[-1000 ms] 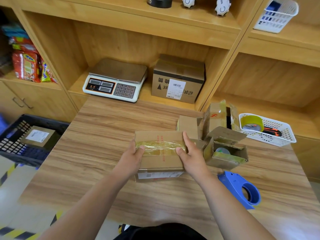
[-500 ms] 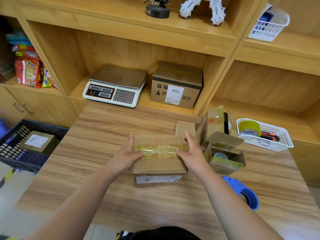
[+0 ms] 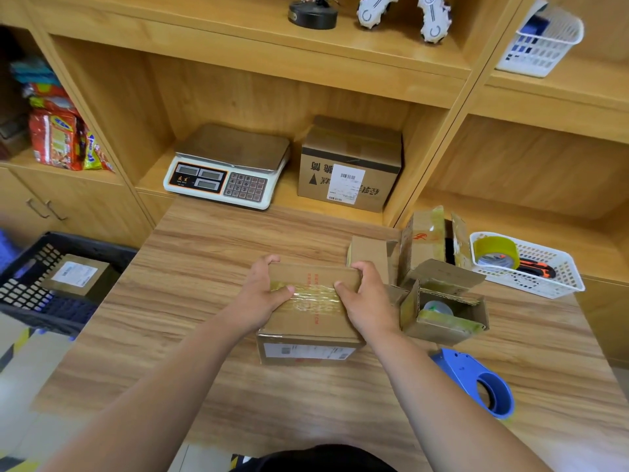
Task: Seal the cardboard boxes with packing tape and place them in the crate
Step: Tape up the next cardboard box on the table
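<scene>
A closed cardboard box (image 3: 311,321) with a strip of clear tape across its top sits mid-table. My left hand (image 3: 260,294) grips its left side, thumb on the tape and fingers curled over the far edge. My right hand (image 3: 366,299) grips the right side the same way. An open cardboard box (image 3: 442,308) with taped flaps stands just right of it. The blue tape dispenser (image 3: 476,383) lies on the table near my right forearm. The dark crate (image 3: 37,287) sits on the floor at the left and holds one sealed box (image 3: 76,274).
A white basket (image 3: 541,270) with a tape roll (image 3: 497,252) and an orange-black cutter stands at the right. Another open box (image 3: 430,236) stands behind the work box. On the shelf behind are a scale (image 3: 228,166) and a labelled carton (image 3: 350,165).
Both hands have shifted from pressing the tape on top to curling over the box's far edge and sides. The camera has moved closer.
</scene>
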### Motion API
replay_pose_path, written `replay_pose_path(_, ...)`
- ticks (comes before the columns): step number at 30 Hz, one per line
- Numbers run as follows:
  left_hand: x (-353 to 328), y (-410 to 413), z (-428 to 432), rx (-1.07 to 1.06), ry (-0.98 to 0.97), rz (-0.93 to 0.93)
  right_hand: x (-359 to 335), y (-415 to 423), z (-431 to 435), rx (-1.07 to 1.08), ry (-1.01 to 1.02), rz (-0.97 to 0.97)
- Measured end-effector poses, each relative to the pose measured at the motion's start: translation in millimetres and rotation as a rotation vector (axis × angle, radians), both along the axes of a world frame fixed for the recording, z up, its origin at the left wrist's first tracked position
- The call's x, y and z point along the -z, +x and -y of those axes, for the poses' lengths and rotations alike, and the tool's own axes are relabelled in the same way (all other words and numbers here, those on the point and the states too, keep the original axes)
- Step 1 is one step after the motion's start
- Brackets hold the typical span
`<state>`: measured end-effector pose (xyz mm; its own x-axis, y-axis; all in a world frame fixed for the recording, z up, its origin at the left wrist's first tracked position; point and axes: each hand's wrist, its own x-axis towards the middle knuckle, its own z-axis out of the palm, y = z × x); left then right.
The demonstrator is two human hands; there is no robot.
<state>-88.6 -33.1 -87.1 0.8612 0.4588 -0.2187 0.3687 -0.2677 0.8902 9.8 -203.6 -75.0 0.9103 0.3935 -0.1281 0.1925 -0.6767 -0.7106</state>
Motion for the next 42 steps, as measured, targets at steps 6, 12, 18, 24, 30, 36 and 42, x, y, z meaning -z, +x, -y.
replay_pose_path(6,7,7,-1,-0.063,0.026,0.001,-7,-6,-20,0.026,-0.256,0.195)
replay_pose_path(12,16,6,2,-0.076,0.155,0.056,-5,-18,-32,-0.060,-0.529,0.267)
replay_pose_path(18,16,9,4,-0.101,0.178,0.068,-2,-14,-30,-0.088,-0.437,0.245)
replay_pose_path(24,15,7,6,-0.122,0.142,0.070,-3,-10,-26,-0.088,-0.314,0.147)
replay_pose_path(30,11,3,8,-0.159,0.056,0.046,-5,0,5,-0.172,-0.038,-0.067)
replay_pose_path(36,7,-1,11,-0.179,0.072,0.019,-2,-6,21,-0.099,0.220,-0.231)
replay_pose_path(42,10,-13,-7,-0.210,0.104,0.039,9,-7,34,-0.071,0.256,-0.283)
